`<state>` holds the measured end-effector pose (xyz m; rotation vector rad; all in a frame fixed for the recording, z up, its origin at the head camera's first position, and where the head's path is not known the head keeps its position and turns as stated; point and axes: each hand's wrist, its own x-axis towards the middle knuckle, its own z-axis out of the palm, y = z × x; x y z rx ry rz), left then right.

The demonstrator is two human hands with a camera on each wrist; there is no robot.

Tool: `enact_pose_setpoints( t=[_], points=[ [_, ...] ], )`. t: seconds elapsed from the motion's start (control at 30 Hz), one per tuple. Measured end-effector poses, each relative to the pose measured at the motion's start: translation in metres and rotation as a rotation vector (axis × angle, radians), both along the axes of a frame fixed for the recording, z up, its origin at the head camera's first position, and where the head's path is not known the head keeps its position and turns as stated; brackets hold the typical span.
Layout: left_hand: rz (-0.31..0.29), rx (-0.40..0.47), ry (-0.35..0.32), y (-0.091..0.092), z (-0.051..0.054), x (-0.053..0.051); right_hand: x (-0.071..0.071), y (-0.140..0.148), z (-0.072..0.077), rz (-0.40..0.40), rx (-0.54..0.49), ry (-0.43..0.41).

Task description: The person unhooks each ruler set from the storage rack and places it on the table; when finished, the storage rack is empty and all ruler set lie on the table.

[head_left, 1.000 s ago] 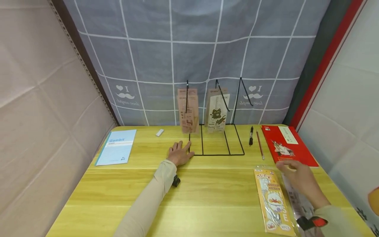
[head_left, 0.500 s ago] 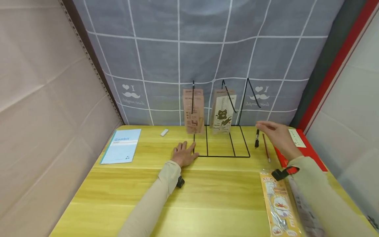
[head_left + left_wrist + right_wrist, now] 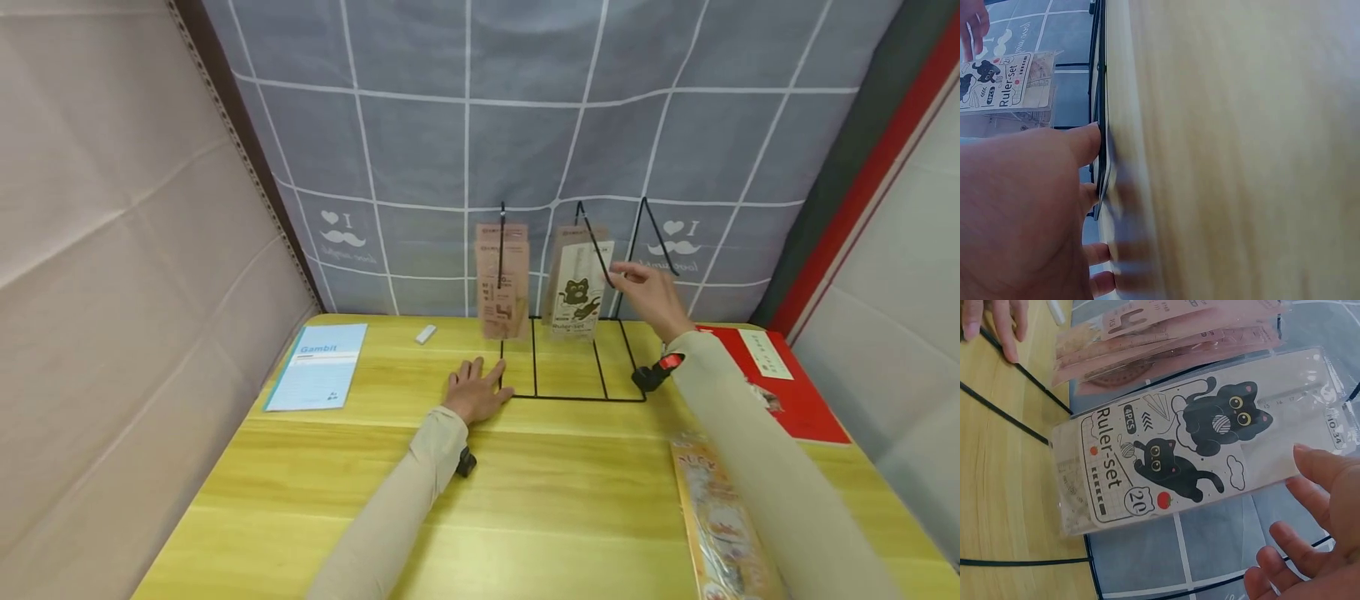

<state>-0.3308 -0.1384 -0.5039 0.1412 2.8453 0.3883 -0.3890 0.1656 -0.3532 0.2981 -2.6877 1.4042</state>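
Note:
My left hand (image 3: 476, 393) rests with spread fingers at the front left corner of a black wire rack (image 3: 577, 399), its thumb touching the base wire. At the rack's middle hook my right hand (image 3: 651, 296) reaches the edge of a hanging ruler set (image 3: 1204, 462), a clear pack printed with black cats. The right wrist view has the thumb over the pack's face and the index fingertip beside its edge; the other fingers are loosely bent. Pink ruler packs (image 3: 504, 283) hang on the left hook. The right hook carries nothing.
A blue notebook (image 3: 315, 367) and a white eraser (image 3: 426, 334) lie left of the rack. To the right lies a red book (image 3: 810, 408). A yellow duck pack (image 3: 712, 517) lies near the front, partly under my right arm.
My right hand has moved from above the packs at the front right, past the pen and pencil, up to the hanging ruler set. My left hand has stayed at the rack's corner.

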Motion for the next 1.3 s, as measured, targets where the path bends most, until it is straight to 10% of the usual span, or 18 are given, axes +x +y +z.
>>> enact_pose_setpoints(
  t=[0.43, 1.3],
  points=[
    [-0.012, -0.011, 0.019, 0.007, 0.003, 0.003, -0.001, 0.001, 0.001, -0.022, -0.061, 0.022],
    [-0.011, 0.009, 0.049, 0.002, 0.010, 0.010, 0.066, 0.011, 0.000, -0.009, 0.042, 0.008]
  ],
)
